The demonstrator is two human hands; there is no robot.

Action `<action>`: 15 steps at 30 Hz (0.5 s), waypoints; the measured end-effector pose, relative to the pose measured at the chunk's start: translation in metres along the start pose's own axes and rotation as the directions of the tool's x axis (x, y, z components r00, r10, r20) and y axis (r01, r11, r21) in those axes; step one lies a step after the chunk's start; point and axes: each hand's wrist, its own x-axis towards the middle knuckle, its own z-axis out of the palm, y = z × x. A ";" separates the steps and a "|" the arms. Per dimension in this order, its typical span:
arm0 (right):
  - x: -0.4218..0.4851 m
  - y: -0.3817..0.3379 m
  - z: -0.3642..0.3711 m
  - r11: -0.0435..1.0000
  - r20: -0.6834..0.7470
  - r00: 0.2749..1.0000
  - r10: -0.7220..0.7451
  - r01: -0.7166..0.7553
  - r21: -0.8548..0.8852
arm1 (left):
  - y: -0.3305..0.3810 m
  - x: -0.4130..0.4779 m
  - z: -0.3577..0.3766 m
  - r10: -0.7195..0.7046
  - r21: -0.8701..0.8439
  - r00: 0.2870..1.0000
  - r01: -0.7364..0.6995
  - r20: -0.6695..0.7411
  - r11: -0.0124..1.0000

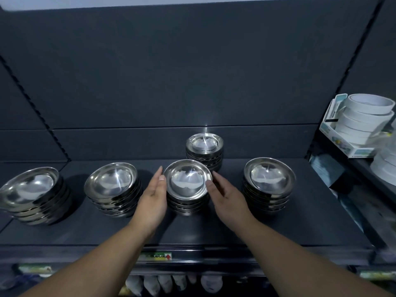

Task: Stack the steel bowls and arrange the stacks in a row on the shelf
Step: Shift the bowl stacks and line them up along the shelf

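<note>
Several stacks of steel bowls stand on the dark shelf (310,221). The middle stack (188,181) sits between my two hands. My left hand (153,196) lies flat along its left side with straight fingers at the rim. On the stack's right side, my right hand (227,195) is likewise straight-fingered and touches the rim. A far-left stack (32,192) and a left stack (111,185) stand in the front row. Another stack (269,181) stands to the right. One more stack (204,146) stands behind the middle one, near the back panel.
White tape rolls (364,118) in a card box sit on the neighbouring shelf at the right. The dark back panel (171,71) rises behind the bowls. A price label (158,256) marks the shelf's front edge, with bagged goods hanging below.
</note>
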 end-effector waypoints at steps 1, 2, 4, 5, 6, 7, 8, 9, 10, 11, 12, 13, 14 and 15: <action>0.000 -0.001 -0.001 1.000 0.016 1.000 -0.011 0.010 0.015 | -0.001 0.000 0.000 0.004 -0.012 1.000 -0.004 0.008 1.000; -0.001 -0.003 -0.002 0.999 0.033 0.999 -0.023 0.022 0.025 | -0.002 0.000 0.001 0.003 -0.019 1.000 -0.003 0.014 1.000; -0.001 -0.003 -0.003 0.999 0.055 0.998 -0.025 0.023 0.023 | -0.003 0.001 0.001 -0.010 -0.038 1.000 0.011 0.019 0.999; 0.000 -0.003 -0.003 1.000 0.064 0.998 -0.015 0.014 0.018 | -0.003 0.001 0.002 -0.020 -0.058 1.000 0.021 0.021 0.998; 0.001 -0.003 -0.003 1.000 0.078 0.997 -0.001 0.000 0.013 | -0.003 0.002 0.002 -0.038 -0.085 0.999 0.040 0.021 0.996; 0.001 -0.003 -0.003 1.000 0.098 0.995 0.011 -0.012 0.009 | -0.004 0.003 0.002 -0.061 -0.108 0.998 0.063 0.022 0.992; 0.001 -0.003 -0.002 1.000 0.116 0.993 0.015 -0.016 0.010 | -0.005 0.005 0.003 -0.078 -0.124 0.997 0.081 0.022 0.989; 0.001 -0.004 -0.002 1.000 0.129 0.991 0.019 -0.021 0.011 | -0.007 0.006 0.003 -0.087 -0.135 0.996 0.089 0.023 0.987; 0.000 -0.005 -0.002 1.000 0.133 0.991 0.019 -0.022 0.016 | -0.009 0.007 0.004 -0.090 -0.142 0.996 0.093 0.027 0.986; 0.000 -0.006 -0.002 1.000 0.131 0.991 0.021 -0.023 0.015 | -0.010 0.008 0.004 -0.088 -0.144 0.996 0.091 0.031 0.985; -0.001 -0.007 -0.002 1.000 0.126 0.992 0.019 -0.020 0.009 | -0.010 0.008 0.004 -0.089 -0.141 0.995 0.093 0.036 0.986; -0.001 -0.007 -0.001 1.000 0.120 0.993 0.020 -0.020 0.000 | -0.009 0.008 0.004 -0.083 -0.140 0.996 0.088 0.041 0.986; -0.001 -0.007 -0.001 1.000 0.114 0.993 0.020 -0.019 -0.004 | -0.008 0.007 0.003 -0.081 -0.140 0.996 0.087 0.047 0.986; -0.002 -0.007 -0.001 1.000 0.112 0.993 0.020 -0.020 -0.008 | -0.008 0.006 0.002 -0.083 -0.136 0.995 0.090 0.058 0.987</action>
